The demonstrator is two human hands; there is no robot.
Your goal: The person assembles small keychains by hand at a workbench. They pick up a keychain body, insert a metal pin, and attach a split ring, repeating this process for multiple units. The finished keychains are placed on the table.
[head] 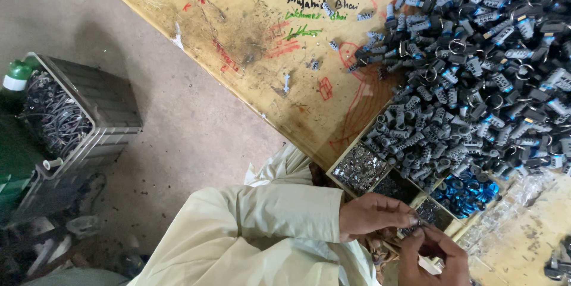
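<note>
Grey plastic parts (476, 66), blue rings (467, 192), cream sleeve (279, 217), yellowish table (238, 18) with red and black scrawl, dark grey crate (98, 104)

Left hand (375, 214), right hand (434, 256) pinch small metal part (420, 224) over tray (357, 170).

connector pile (476, 66) on table (238, 18), divided tray (380, 173) before it, crate (77, 119) left

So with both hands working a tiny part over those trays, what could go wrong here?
1. The small part is pinched between the left hand and right hand; a slip could drop it into the wrong tray.
2. The grey pile spills over the trays' edge, so pieces may mix in.
3. Strays near the table edge could fall to the floor.
</note>
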